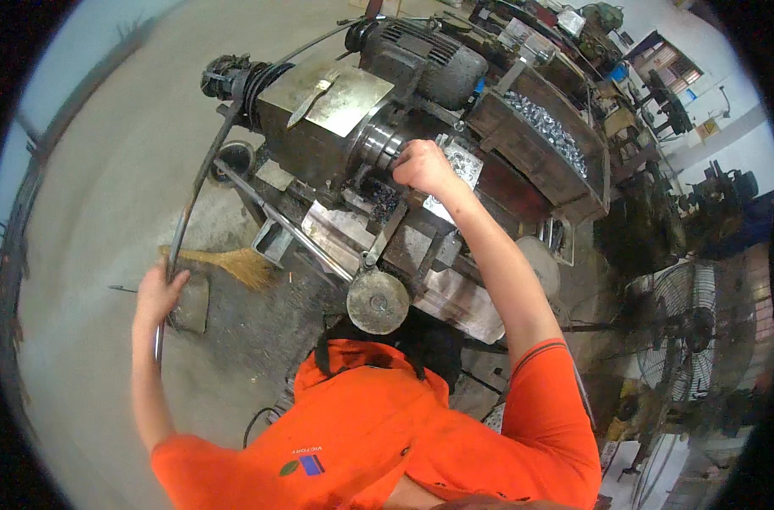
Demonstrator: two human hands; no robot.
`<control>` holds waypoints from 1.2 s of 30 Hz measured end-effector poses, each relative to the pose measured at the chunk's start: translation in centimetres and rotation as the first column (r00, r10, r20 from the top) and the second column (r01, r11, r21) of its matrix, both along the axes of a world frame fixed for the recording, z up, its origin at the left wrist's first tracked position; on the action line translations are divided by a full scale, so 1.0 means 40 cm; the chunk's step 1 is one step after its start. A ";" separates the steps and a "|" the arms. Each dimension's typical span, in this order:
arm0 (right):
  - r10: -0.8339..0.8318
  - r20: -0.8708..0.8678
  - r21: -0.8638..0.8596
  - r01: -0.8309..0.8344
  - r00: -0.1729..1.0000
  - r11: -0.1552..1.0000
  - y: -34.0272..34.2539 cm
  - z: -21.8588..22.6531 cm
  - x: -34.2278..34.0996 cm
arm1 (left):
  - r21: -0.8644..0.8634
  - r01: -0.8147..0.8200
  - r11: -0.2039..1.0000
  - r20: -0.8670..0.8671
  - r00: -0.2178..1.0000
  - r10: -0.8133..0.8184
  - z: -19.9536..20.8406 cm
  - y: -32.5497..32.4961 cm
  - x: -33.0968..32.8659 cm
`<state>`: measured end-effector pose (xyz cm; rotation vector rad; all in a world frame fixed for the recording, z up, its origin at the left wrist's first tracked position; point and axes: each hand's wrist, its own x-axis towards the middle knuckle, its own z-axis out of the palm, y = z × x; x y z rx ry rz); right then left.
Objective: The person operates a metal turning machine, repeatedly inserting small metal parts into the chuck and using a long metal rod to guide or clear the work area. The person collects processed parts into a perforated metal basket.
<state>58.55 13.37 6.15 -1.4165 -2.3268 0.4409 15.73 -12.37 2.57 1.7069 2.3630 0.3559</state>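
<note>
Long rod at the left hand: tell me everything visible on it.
The rod is long, slim and round-looking, grey with darker, brownish patches, apparently metal. It slants from beside the machine down along the left of the view; whether it joins the machine is unclear. Its slight bow may be lens distortion. The left hand is closed around its lower part, and a length continues below the hand.

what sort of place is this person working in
Probably a metalworking shop: a grimy lathe-like machine, a ribbed motor and a bin heaped with small metal pieces are in view.
</note>
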 end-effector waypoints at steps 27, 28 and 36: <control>-0.108 -0.325 0.154 0.166 0.939 0.974 -0.207 0.073 0.128 | 0.801 -0.154 0.579 0.173 0.985 0.022 -0.192 0.275 -0.152; -0.139 -0.280 0.145 0.185 0.950 0.972 -0.248 0.086 0.172 | 0.751 -0.159 0.641 0.173 0.984 0.041 -0.273 0.279 -0.087; -0.654 -0.182 -0.179 0.629 0.735 0.757 -0.586 0.040 0.579 | -0.342 0.453 0.824 -0.327 0.764 -0.556 -0.428 0.341 0.185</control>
